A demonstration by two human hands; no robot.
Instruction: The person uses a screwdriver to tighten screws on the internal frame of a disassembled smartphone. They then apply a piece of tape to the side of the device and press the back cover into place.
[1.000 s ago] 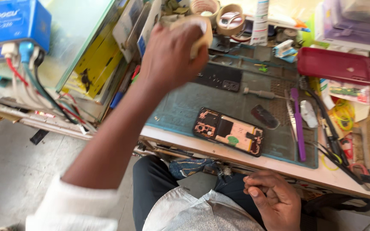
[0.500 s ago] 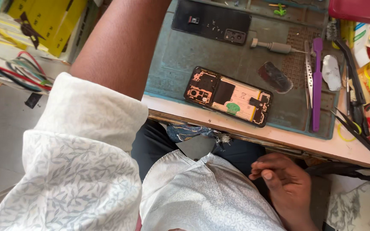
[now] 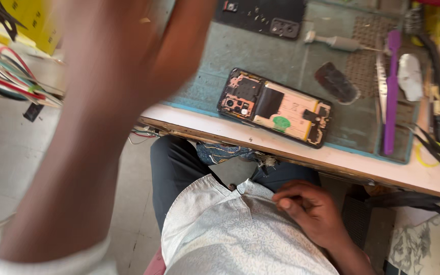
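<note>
An opened phone (image 3: 276, 107), back removed and its boards and battery showing, lies on a teal work mat (image 3: 215, 76) near the table's front edge. My left hand (image 3: 138, 46) is raised close to the camera, left of the phone. It is blurred, so I cannot tell whether it holds anything. In my lap below the table edge, my right hand (image 3: 311, 214) rests on my white patterned shirt with its fingers curled and nothing in them.
A black back cover (image 3: 260, 15) lies at the mat's far side, with a screwdriver (image 3: 337, 42) to its right. A purple pry tool (image 3: 390, 97), tweezers (image 3: 380, 86) and a dark oval piece (image 3: 336, 81) sit right of the phone. Coloured wires (image 3: 11, 81) hang at left.
My left arm has pulled back from the far side of the table toward the camera and is blurred. The view has dropped lower. My right hand stays in my lap.
</note>
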